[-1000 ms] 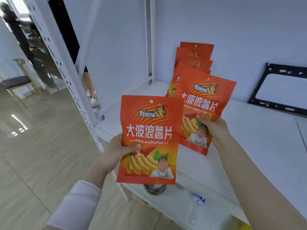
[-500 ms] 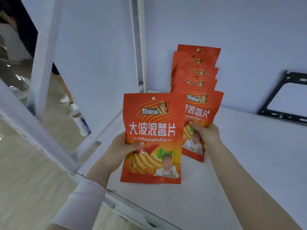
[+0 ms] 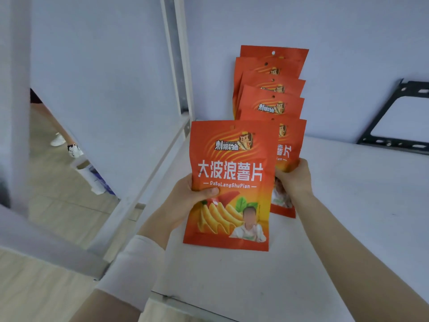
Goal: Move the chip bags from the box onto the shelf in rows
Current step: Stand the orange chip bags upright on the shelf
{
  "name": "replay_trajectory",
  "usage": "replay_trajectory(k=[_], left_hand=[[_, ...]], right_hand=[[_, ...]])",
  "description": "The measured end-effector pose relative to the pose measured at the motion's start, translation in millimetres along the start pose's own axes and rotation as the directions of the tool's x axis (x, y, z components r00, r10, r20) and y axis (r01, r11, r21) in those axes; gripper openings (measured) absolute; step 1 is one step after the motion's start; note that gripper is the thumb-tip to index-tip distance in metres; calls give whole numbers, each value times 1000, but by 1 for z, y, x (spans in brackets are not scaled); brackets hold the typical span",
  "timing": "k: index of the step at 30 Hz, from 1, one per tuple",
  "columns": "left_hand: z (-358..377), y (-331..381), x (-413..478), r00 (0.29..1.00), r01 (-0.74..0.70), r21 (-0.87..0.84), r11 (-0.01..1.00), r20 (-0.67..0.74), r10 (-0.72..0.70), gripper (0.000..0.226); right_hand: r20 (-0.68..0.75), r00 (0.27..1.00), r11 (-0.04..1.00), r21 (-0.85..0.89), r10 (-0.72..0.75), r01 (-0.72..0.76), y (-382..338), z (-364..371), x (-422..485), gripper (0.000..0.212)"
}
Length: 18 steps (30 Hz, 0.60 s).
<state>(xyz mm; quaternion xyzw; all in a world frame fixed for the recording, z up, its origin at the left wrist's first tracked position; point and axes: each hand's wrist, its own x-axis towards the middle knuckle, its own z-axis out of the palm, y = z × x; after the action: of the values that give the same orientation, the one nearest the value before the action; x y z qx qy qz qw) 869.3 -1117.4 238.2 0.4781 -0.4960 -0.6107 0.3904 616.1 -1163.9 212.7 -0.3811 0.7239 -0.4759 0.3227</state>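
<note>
My left hand [image 3: 185, 201] grips an orange-red chip bag [image 3: 232, 173] by its left edge, upright above the white shelf [image 3: 348, 205]. Behind it my right hand [image 3: 293, 180] holds a second bag [image 3: 289, 145] of the same kind at the front of a row of several bags [image 3: 271, 89] that lean against the back wall. The near bag hides most of the second bag. The box is out of view.
White shelf uprights stand at the left [image 3: 14, 101] and at the back corner [image 3: 178, 54]. A black metal bracket [image 3: 394, 122] leans on the wall at the back right. Someone's white shoes [image 3: 74, 149] show on the wooden floor to the left.
Both hands have moved forward over the shelf. The right hand has brought its bag down against the front of the row, and the left bag has come closer to the row.
</note>
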Motion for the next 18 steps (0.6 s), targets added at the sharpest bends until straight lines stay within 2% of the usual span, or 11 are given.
replay_trajectory(k=[5, 12, 15, 18], left_hand=[[-3, -5, 5, 1000, 20, 14, 1000, 1, -20, 54], [-2, -3, 11, 1000, 9, 24, 1000, 15, -9, 77], [1, -2, 14, 1000, -3, 41, 999, 17, 3, 68], [6, -1, 18, 1000, -8, 40, 999, 31, 6, 60]], right_hand=[[19, 999, 997, 61, -45, 43, -2, -4, -6, 66], [54, 997, 998, 15, -54, 53, -6, -12, -5, 81], [43, 997, 992, -104, -64, 68, -8, -27, -1, 89], [-42, 980, 937, -301, -196, 174, -8, -54, 7, 85]])
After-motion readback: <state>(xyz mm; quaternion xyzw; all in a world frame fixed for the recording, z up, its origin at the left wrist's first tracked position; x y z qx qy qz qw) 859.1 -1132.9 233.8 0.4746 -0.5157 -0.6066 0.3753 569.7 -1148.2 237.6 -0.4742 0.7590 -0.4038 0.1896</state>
